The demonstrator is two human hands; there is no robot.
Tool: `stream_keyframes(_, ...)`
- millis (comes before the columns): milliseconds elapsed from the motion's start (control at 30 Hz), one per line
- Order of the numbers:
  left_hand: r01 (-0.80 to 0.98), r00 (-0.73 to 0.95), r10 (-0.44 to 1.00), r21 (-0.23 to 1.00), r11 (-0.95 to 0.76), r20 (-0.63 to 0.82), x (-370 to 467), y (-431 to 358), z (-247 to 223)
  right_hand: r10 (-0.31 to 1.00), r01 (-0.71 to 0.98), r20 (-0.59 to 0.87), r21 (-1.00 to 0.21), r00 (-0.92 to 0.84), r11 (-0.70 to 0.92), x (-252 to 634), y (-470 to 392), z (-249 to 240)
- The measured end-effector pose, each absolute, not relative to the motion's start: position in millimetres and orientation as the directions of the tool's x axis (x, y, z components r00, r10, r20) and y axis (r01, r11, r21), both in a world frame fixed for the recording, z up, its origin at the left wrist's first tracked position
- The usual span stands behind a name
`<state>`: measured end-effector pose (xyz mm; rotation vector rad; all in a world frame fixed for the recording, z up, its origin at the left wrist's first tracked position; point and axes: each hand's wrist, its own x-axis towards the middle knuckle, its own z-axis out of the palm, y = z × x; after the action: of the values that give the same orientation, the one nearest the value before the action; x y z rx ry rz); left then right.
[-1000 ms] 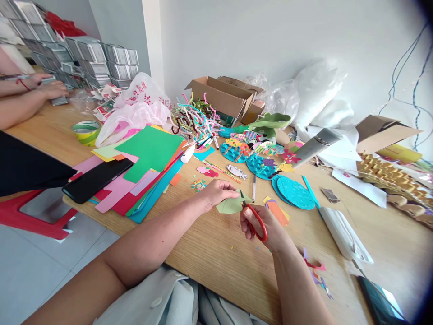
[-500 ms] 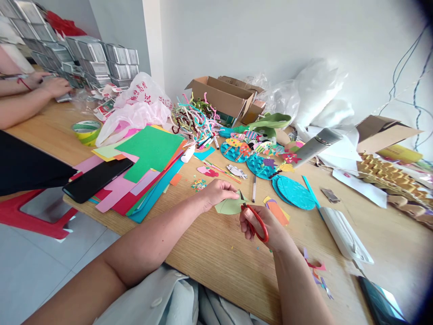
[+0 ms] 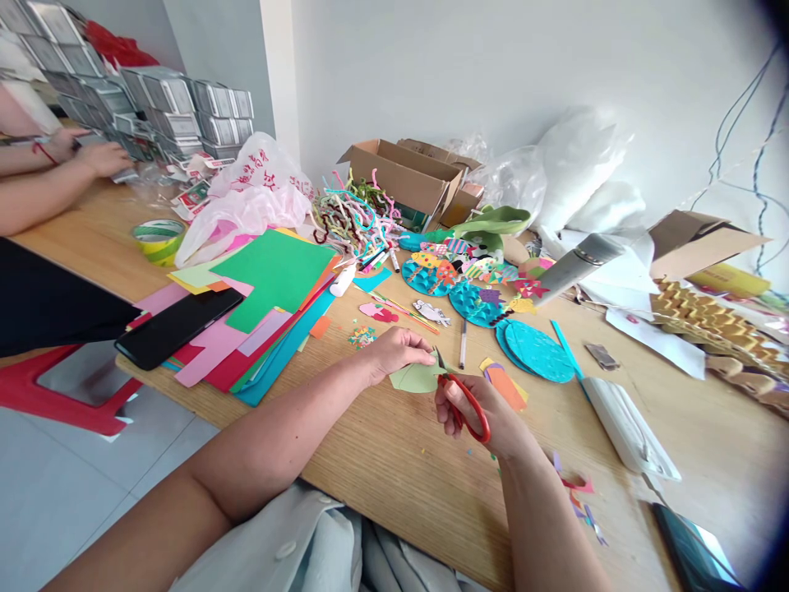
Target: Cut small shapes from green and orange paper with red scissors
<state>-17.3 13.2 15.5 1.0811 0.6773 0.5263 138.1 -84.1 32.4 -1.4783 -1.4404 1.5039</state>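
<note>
My left hand (image 3: pixel 394 349) pinches a light green paper piece (image 3: pixel 414 380) just above the wooden table (image 3: pixel 394 460). My right hand (image 3: pixel 486 415) holds red-handled scissors (image 3: pixel 467 400), fingers through the loops, with the blades at the paper's right edge. Both hands meet near the table's front middle. Past them lie teal paper discs (image 3: pixel 535 349) with colourful cut-outs stuck on, a pen (image 3: pixel 462 344) and small paper scraps (image 3: pixel 505 385).
A stack of coloured paper sheets (image 3: pixel 271 308) and a black phone (image 3: pixel 176 327) lie to the left. Pipe cleaners (image 3: pixel 354 218), cardboard boxes (image 3: pixel 403 177), plastic bags (image 3: pixel 246 201) and a tape roll (image 3: pixel 158 240) sit further back. Another person's hands (image 3: pixel 92 156) work at far left.
The green paper has turned and shifted slightly left in my left hand while the scissors cut along its edge. The other person's hands moved a little further back.
</note>
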Motion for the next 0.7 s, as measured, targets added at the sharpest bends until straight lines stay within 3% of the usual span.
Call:
stream_keyframes(300,-0.063,0.718,0.658,0.92,0.386,-0.226,-18.3,15.1,12.3,0.924,0.34,-0.332,-0.905,-0.189,-0.256,138.3,-85.8,34.8)
stream_keyframes(700,-0.079,0.72,0.663,0.924,0.375,-0.207,-17.6,15.1,11.5,0.931,0.29,-0.33,-0.916,-0.154,-0.276,137.6,-85.3,34.4)
